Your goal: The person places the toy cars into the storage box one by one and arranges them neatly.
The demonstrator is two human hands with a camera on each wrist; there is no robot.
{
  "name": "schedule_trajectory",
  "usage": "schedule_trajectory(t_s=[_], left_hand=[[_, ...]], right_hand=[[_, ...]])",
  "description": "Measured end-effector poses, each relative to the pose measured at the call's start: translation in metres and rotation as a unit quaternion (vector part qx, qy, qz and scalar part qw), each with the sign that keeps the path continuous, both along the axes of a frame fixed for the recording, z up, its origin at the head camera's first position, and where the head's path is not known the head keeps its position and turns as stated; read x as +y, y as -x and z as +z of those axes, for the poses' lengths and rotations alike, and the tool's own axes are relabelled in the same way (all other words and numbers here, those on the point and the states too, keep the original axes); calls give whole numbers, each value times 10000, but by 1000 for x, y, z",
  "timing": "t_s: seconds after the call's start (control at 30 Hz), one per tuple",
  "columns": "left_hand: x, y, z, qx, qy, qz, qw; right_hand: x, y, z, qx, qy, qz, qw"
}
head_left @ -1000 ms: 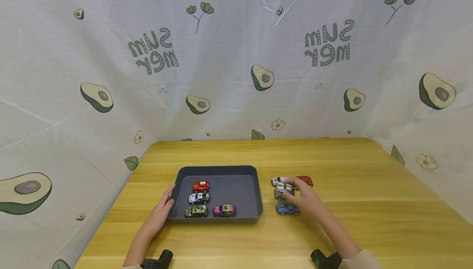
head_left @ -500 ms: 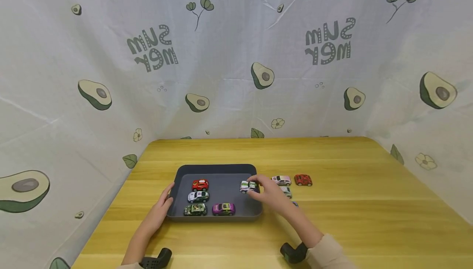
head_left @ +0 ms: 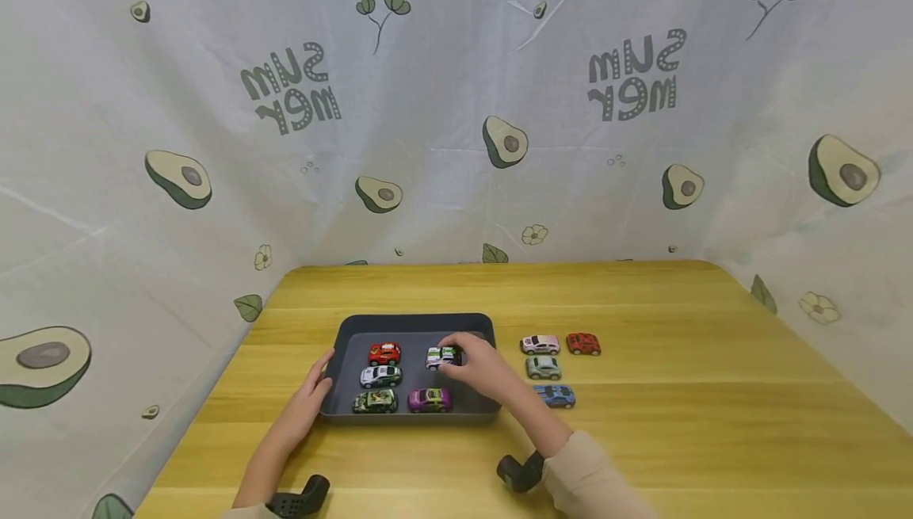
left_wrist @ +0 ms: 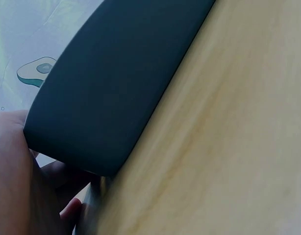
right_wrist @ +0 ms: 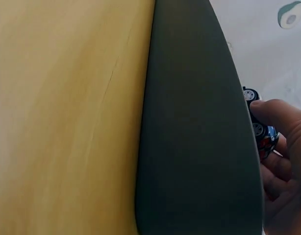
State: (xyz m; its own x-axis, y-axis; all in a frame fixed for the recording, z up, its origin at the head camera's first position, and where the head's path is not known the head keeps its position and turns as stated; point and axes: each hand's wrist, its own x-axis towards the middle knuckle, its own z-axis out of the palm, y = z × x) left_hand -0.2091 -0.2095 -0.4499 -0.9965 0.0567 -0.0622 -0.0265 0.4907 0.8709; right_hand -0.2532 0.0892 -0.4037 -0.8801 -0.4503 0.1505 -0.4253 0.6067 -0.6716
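A dark grey tray sits on the wooden table and holds a red car, a white car, a green car and a purple car. My right hand is over the tray and pinches a white and green toy car just above its floor. In the right wrist view the fingers curl round the car's wheels behind the tray wall. My left hand rests against the tray's left wall, fingers relaxed.
To the right of the tray stand a pink and white car, a red car, a grey-green car and a blue car. An avocado-print cloth walls the table at the back and sides.
My right hand picked the white and green car from the group on the right and carried it left over the tray. The left hand stayed on the tray's wall.
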Motion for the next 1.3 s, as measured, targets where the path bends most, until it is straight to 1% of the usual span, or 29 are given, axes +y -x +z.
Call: schedule_trajectory(t_s=[0.2, 0.33, 0.57, 0.77, 1.0, 1.3], left_hand=[[-1, 2, -1, -5, 82, 49, 10000], [0, 3, -2, 3, 94, 47, 9999], [0, 2, -1, -15, 89, 32, 10000], [0, 1, -1, -24, 120, 61, 9999], [0, 0, -2, -4, 152, 45, 9999], [1, 0, -2, 35, 164, 89, 9998]], right_hand=[[-10, 8, -8, 43, -190, 30, 9998], [-15, 9, -13, -33, -285, 17, 9996], [-21, 11, -21, 11, -587, -43, 9983], [-24, 11, -23, 166, -719, -93, 9972], [-26, 9, -24, 3, -834, -148, 9964], [-23, 9, -25, 109, -842, -52, 9964]])
